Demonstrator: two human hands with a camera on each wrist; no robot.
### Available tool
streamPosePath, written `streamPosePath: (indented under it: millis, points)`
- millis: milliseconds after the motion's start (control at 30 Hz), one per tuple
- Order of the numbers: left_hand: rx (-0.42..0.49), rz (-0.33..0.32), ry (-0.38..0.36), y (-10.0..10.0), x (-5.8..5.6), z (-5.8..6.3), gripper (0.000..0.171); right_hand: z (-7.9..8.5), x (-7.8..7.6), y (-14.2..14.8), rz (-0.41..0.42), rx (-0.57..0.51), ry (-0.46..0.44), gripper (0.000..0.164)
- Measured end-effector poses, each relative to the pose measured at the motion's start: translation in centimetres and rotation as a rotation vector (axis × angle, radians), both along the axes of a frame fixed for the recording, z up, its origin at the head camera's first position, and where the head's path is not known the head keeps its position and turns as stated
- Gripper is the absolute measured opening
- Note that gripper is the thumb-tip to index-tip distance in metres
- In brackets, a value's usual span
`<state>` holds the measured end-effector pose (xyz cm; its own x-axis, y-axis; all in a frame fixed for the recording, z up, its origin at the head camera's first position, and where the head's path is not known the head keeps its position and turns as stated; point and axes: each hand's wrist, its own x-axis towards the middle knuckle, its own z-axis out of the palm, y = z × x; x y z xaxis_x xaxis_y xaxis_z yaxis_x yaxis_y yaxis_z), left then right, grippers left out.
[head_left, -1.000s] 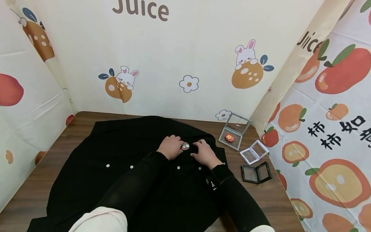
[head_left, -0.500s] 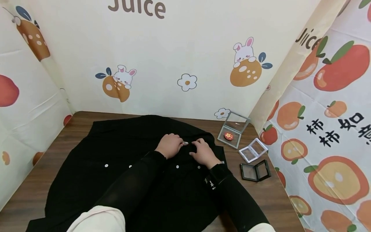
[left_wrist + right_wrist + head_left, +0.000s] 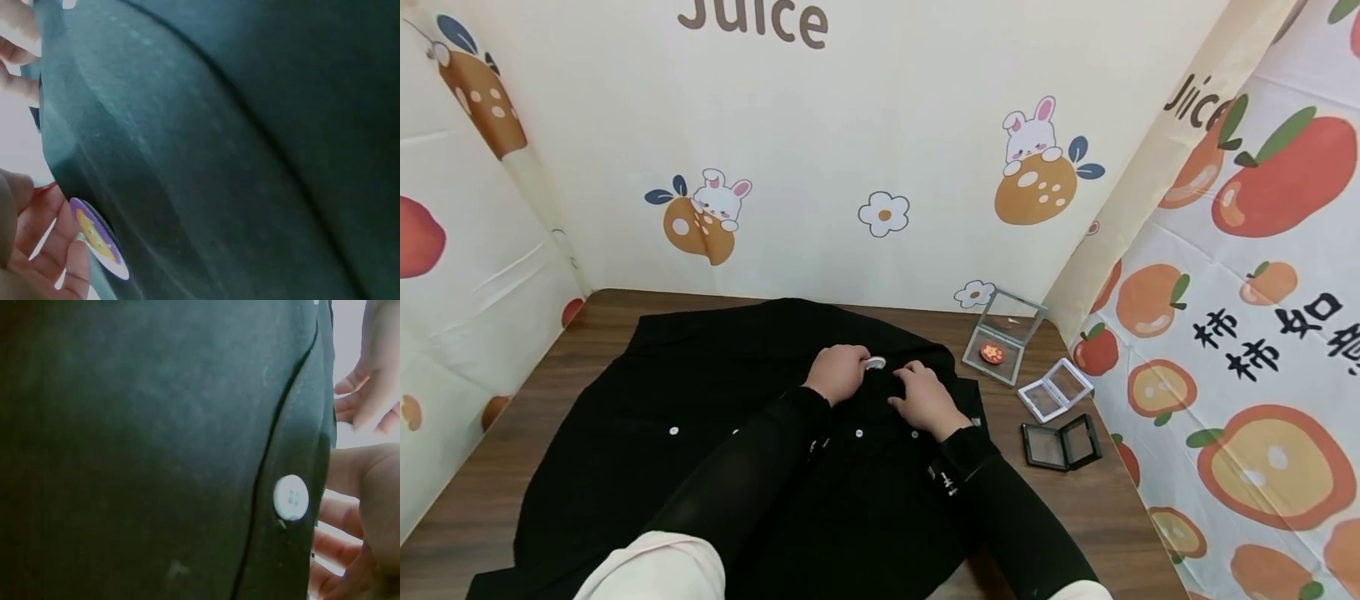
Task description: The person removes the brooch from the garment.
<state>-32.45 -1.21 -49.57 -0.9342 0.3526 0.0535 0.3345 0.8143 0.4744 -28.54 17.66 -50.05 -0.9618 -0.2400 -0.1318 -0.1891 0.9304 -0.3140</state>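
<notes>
A black buttoned shirt (image 3: 700,367) lies spread over the wooden table, its small white buttons (image 3: 291,497) along the front. My left hand (image 3: 837,372) pinches a small round badge (image 3: 876,363) above the shirt; in the head view it shows a whitish, ring-like side. From the left wrist, the badge (image 3: 99,239) shows a purple rim and a yellow picture, beside the left fingertips. Just right of the badge, my right hand (image 3: 927,398) rests at the shirt, thumb and fingers curved and apart. Cloth partly hides its fingertips in the right wrist view.
At the right stand a grey clear-windowed case (image 3: 996,358) with a red flower badge (image 3: 992,353) inside, a white case (image 3: 1055,390) and a black case (image 3: 1062,443), all opened. Printed cloth walls (image 3: 797,125) close off the back and sides of the table.
The badge has turned in my left fingers: its patterned face showed first, then its thin edge, now a whitish side. My right hand has barely moved. The head view has shifted slightly.
</notes>
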Motion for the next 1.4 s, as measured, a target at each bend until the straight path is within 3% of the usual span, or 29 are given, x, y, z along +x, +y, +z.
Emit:
streamPosePath:
  millis: [167, 400, 567, 767, 900, 1133, 1400]
  points:
    - [0.087, 0.076, -0.037, 0.1, -0.5, -0.1, 0.012, 0.3, 0.4, -0.4, 0.058, 0.025, 0.041, 0.053]
    - [0.06, 0.063, 0.018, 0.5, -1.3, -1.1, 0.008, 0.3, 0.5, -0.9, 0.129, 0.126, 0.068, 0.057]
    - [-0.038, 0.027, 0.06, 0.4, -1.6, -1.5, 0.021, 0.1, 0.3, -1.3, 0.127, 0.164, 0.035, 0.057]
    - [-0.241, -0.102, 0.063, -0.1, -1.3, -1.1, 0.048, -0.1, -0.1, -1.4, 0.109, 0.166, 0.022, 0.056]
    - [-0.295, -0.163, 0.021, -0.7, -0.9, -1.0, 0.062, -0.2, -0.2, -1.4, 0.1, 0.17, 0.014, 0.056]
    - [-0.295, -0.162, -0.135, -1.4, -1.1, -1.9, 0.073, -0.1, -0.1, -1.4, 0.104, 0.199, 0.008, 0.056]
    - [-0.302, -0.165, -0.167, -1.5, -1.0, -1.6, 0.076, -0.1, 0.1, -1.5, 0.113, 0.216, 0.021, 0.057]
